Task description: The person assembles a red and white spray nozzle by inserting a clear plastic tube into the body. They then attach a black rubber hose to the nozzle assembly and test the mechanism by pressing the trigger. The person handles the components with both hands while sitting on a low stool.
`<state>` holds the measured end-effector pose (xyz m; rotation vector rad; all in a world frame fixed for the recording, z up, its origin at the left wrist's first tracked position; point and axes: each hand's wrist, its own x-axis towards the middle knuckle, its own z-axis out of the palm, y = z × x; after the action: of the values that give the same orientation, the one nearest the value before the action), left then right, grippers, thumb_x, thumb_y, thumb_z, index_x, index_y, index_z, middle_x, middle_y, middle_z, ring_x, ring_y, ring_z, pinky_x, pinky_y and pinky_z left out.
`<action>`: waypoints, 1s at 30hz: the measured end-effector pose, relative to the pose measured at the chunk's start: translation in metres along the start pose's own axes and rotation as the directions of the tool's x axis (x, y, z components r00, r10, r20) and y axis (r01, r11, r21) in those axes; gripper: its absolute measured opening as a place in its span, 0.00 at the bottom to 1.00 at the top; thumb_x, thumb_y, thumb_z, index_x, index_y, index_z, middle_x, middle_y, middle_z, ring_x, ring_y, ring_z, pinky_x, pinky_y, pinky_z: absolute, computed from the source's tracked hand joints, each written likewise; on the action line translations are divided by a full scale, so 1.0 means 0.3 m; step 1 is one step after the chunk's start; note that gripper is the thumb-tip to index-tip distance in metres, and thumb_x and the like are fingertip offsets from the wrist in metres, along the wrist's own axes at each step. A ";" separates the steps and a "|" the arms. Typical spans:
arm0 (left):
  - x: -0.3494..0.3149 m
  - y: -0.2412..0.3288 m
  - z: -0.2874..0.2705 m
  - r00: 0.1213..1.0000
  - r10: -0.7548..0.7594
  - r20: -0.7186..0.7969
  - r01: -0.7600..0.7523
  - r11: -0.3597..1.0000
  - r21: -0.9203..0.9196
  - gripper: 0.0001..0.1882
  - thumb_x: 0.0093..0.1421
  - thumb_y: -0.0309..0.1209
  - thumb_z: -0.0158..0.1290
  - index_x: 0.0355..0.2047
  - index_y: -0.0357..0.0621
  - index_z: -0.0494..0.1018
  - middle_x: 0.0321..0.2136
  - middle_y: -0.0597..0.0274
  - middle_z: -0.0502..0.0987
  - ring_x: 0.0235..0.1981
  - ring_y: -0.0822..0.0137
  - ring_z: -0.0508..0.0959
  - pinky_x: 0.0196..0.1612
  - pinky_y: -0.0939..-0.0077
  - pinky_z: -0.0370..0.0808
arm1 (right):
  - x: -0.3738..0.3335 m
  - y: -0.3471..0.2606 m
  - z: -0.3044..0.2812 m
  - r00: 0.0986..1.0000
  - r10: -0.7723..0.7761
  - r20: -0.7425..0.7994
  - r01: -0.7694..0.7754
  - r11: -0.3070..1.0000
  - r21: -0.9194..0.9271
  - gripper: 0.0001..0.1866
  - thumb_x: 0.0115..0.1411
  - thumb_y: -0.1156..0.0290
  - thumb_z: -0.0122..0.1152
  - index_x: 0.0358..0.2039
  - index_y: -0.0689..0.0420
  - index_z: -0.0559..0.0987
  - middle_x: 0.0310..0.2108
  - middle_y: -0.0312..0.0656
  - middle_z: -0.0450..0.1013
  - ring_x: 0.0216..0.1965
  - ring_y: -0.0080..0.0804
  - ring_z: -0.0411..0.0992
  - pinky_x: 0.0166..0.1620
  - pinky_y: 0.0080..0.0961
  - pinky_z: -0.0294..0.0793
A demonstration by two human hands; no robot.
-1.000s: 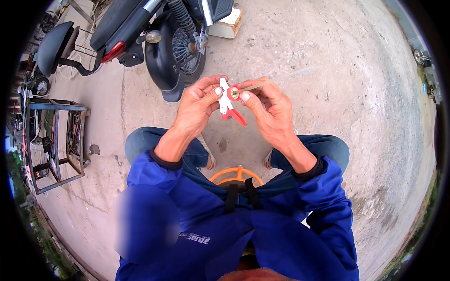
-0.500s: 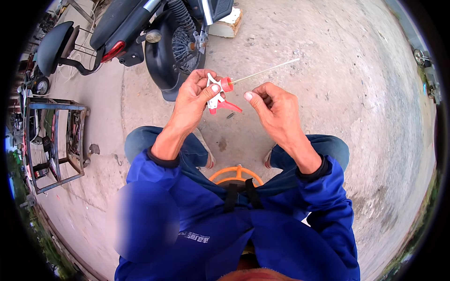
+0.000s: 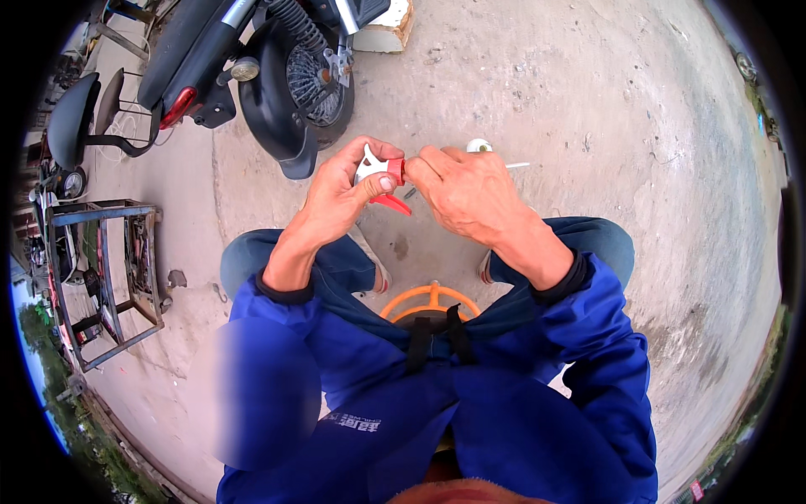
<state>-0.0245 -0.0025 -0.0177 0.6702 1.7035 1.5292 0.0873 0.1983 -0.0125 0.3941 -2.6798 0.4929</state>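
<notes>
My left hand (image 3: 332, 193) is closed around a trigger spray head (image 3: 369, 168), white with a red collar and a red trigger hanging down. The collar faces right. Against it, the curled fingers of my right hand (image 3: 470, 193) pinch the thin pale dip tube, most of which they cover. Beyond the right knuckles the tube's far end (image 3: 519, 165) sticks out. A small round white object (image 3: 478, 145) shows just behind that hand; its lower part is covered, and I cannot tell its kind.
A black scooter (image 3: 294, 92) stands at the far left, its rear wheel towards me. Left of my knee is a blue metal frame (image 3: 105, 210) holding assorted items. An orange ring-shaped stool part (image 3: 434, 290) sits between my legs. A pale block (image 3: 386, 29) lies beyond the scooter.
My right hand has moved left and up to the collar and closed on the tube. The white round object has come into sight behind it. The left hand keeps its grip on the spray head.
</notes>
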 end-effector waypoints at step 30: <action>-0.007 0.036 -0.094 0.972 0.234 -0.008 -0.222 0.912 -0.346 0.20 0.66 0.34 0.62 0.54 0.38 0.71 0.48 0.47 0.81 0.54 0.59 0.80 0.57 0.61 0.77 | -0.008 0.056 -0.025 0.913 0.392 0.110 -0.303 0.474 0.827 0.09 0.64 0.72 0.67 0.43 0.60 0.85 0.37 0.37 0.74 0.37 0.26 0.71 0.44 0.24 0.72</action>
<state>-0.0470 -0.0194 -0.0062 0.7210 1.3170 1.9110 0.0862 0.2169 -0.0118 0.0281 -2.2207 1.9012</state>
